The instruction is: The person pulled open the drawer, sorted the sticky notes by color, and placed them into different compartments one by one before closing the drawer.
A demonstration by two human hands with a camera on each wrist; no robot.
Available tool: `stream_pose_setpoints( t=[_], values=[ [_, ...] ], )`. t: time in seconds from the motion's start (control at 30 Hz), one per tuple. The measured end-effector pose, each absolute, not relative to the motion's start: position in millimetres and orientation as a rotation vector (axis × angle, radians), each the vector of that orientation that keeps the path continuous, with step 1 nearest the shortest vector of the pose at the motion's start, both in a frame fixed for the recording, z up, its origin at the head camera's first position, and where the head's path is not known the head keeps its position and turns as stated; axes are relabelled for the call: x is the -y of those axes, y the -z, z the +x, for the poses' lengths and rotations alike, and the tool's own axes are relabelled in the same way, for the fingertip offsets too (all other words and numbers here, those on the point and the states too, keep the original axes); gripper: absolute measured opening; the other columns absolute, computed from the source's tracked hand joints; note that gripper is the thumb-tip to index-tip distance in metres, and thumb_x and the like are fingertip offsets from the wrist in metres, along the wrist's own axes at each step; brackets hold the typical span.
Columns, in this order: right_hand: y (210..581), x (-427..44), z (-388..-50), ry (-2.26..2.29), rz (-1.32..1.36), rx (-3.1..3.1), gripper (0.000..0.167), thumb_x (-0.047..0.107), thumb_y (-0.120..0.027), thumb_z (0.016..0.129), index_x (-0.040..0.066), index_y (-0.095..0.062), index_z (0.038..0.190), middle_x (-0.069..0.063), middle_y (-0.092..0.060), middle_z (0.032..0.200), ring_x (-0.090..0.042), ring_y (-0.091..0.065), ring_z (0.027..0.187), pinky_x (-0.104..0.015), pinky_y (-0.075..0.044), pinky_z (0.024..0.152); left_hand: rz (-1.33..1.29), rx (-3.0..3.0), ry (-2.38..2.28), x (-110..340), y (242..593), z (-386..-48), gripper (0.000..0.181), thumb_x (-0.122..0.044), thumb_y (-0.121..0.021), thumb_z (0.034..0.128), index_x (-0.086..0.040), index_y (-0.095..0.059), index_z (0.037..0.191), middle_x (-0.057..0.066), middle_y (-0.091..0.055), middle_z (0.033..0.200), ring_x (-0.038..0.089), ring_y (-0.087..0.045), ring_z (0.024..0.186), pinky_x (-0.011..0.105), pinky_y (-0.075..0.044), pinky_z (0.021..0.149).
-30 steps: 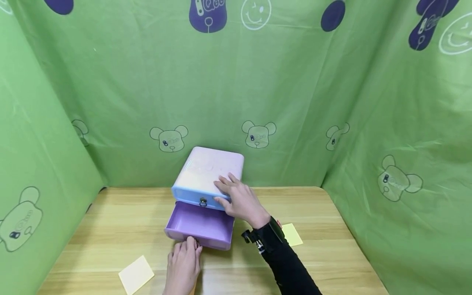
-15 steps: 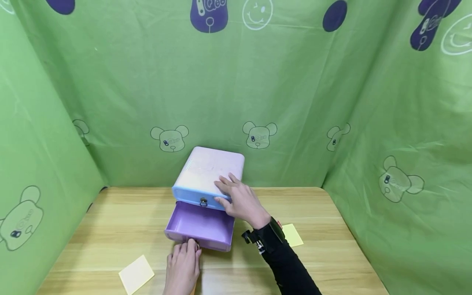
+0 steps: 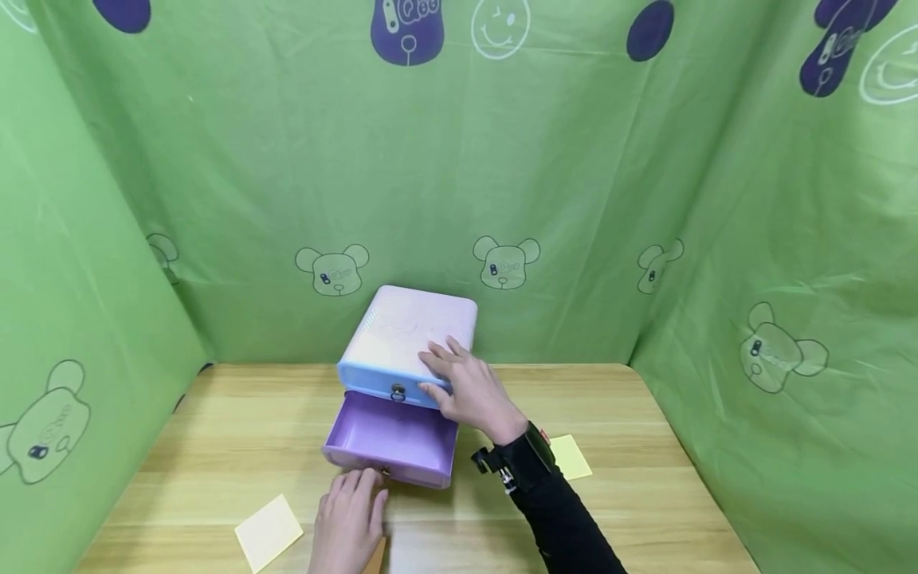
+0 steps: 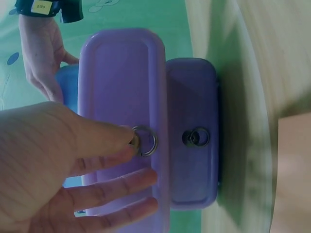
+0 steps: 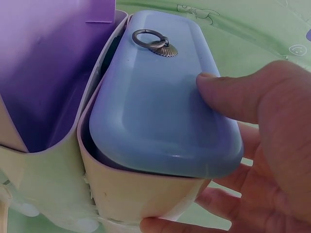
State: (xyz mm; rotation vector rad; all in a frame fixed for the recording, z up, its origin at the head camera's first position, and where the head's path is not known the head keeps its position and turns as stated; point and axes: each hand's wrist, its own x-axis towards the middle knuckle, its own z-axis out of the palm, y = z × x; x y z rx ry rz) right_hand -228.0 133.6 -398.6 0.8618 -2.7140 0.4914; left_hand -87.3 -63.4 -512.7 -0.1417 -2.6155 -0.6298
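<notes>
Boxy purple plastic drawer (image 3: 398,434) extends — can't tell if your left hand (image 3: 347,516) pinches its metal ring (image 4: 156,142); your right hand (image 3: 472,392), fingers apart, likely braces the pale plastic cabinet (image 3: 405,323).

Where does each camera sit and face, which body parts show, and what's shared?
Head: on the head, facing forward and down at the open purple drawer; left hand, right hand and a black sleeve show.
Left wrist: on that wrist, facing that drawer's front; both hands show.
Right wrist: on that wrist, facing the blue drawer; right hand shows.
Head and right wrist both show the blue drawer.
</notes>
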Motion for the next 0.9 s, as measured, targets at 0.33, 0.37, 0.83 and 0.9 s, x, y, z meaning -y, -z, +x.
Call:
stream_pose_setpoints(
  t=[0.33,0.37,0.83,0.9],
  values=[
    [399.3,-132.3,-228.3,-0.491,0.861,2.723,0.053,0.040,-0.066,0.097,0.016,-0.058,0.144,-0.009,-0.053,0.153,-0.039,-0.042,0.147,-0.059,-0.045,0.112,-0.113,2.518,0.697,88.3,508.3,-86.3,0.026,-0.005,-0.078,0.0830,-0.006,-0.066,0.106,0.011,-0.074,0.102,0.024,-0.067,0.089,0.046,-0.060,0.077],
    [399.2,-132.2,-228.6,-0.494,0.861,2.721,0.053,0.040,-0.066,0.097,0.016,-0.058,0.144,-0.009,-0.053,0.153,-0.039,-0.042,0.147,-0.059,-0.045,0.112,-0.115,2.508,0.693,92.1,508.3,-86.3,0.028,-0.005,-0.078,0.0826,-0.005,-0.066,0.108,0.012,-0.074,0.103,0.025,-0.068,0.089,0.047,-0.060,0.077],
    [399.8,-133.5,-229.9,-0.491,0.856,2.722,0.053,0.040,-0.066,0.097,0.016,-0.057,0.144,-0.009,-0.053,0.153,-0.039,-0.042,0.148,-0.059,-0.044,0.112,-0.033,2.582,0.667,149.3,508.0,-91.4,0.048,-0.009,-0.079,0.0830,0.002,-0.060,0.125,0.027,-0.068,0.120,0.045,-0.064,0.107,0.064,-0.054,0.086],
    [399.4,-133.8,-230.1,-0.500,0.856,2.721,0.053,0.040,-0.066,0.097,0.016,-0.057,0.144,-0.009,-0.053,0.153,-0.039,-0.041,0.148,-0.059,-0.044,0.112,-0.038,2.611,0.651,155.8,508.5,-92.6,0.050,-0.011,-0.080,0.0826,0.002,-0.060,0.126,0.028,-0.068,0.121,0.046,-0.063,0.108,0.065,-0.053,0.085]
  ],
)
